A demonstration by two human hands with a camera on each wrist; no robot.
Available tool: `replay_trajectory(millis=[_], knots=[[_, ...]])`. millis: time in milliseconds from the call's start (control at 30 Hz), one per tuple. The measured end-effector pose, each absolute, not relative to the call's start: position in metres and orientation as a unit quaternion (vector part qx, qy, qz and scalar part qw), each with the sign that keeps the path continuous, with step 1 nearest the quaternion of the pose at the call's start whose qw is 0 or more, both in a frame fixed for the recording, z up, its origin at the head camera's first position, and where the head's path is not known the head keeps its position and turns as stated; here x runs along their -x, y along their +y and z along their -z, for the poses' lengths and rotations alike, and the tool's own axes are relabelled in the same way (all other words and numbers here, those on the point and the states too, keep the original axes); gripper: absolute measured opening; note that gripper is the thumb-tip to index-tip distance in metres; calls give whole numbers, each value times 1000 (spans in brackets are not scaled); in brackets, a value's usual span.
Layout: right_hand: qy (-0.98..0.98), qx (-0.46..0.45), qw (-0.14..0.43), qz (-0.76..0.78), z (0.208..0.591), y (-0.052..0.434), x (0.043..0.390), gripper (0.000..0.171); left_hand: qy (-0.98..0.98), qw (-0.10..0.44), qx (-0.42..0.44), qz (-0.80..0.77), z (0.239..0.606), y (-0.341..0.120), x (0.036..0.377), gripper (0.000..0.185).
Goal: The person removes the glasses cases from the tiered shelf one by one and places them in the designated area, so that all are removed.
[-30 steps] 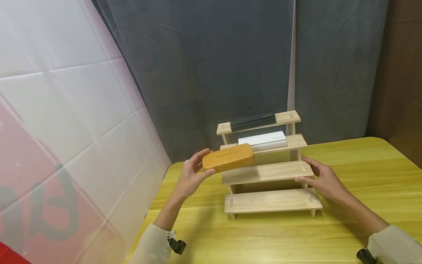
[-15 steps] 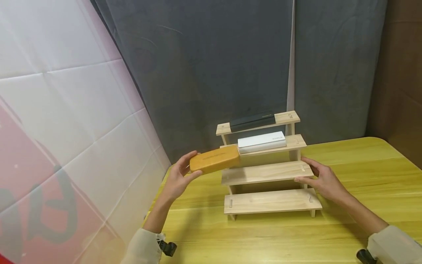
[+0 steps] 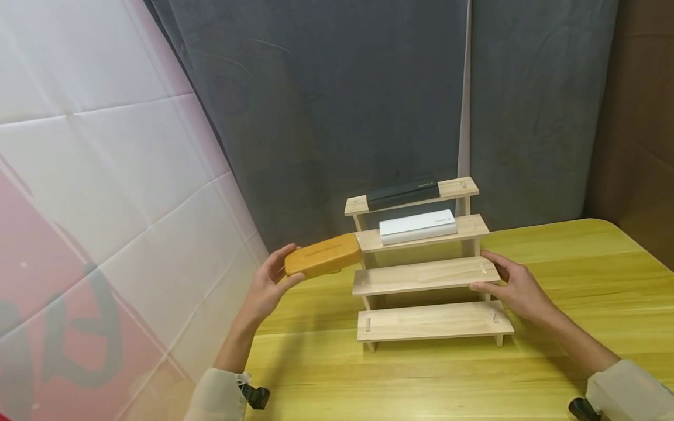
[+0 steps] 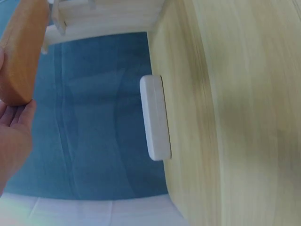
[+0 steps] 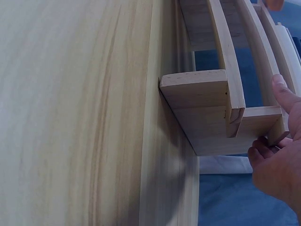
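My left hand (image 3: 268,286) holds a tan-orange eyeglass case (image 3: 323,255) by its left end, between thumb below and fingers behind. The case is up in the air, left of a wooden four-step display stand (image 3: 434,320), its right end overlapping the stand's edge in the head view. At the stand's right side, my right hand (image 3: 518,289) grips the end of the second step from the bottom, thumb on the front edge and fingers behind. A white eyeglass case (image 3: 418,227) lies on the third step. On the top step sits a black eyeglass case (image 3: 403,195).
In the left wrist view a pale rounded case (image 4: 155,117) lies by the table's far edge; the held case mostly hides it in the head view. The yellow wood-grain table (image 3: 421,380) meets a grey curtain (image 3: 337,117) behind and a white printed sheet (image 3: 121,158) on the left.
My left hand has carried the tan-orange case leftward and slightly down, away from the front of the stand, uncovering the white case and its step. The right hand has stayed in place.
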State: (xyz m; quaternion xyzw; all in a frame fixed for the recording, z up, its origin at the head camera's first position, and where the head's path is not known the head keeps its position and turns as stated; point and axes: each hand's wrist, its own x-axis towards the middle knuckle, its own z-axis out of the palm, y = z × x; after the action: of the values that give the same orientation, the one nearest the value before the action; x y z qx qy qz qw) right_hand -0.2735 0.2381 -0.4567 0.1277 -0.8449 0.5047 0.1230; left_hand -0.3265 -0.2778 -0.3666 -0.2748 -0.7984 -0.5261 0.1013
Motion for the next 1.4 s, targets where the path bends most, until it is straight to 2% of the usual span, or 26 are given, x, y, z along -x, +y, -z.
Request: replay_trajectory(millis=[667, 1400], knots=[[-850, -122, 123, -498, 457, 237, 273, 86, -802, 101, 225, 544, 385, -311, 338, 68], [-841, -127, 122, -511, 459, 238, 273, 85, -830, 76, 163, 527, 430, -334, 363, 67]])
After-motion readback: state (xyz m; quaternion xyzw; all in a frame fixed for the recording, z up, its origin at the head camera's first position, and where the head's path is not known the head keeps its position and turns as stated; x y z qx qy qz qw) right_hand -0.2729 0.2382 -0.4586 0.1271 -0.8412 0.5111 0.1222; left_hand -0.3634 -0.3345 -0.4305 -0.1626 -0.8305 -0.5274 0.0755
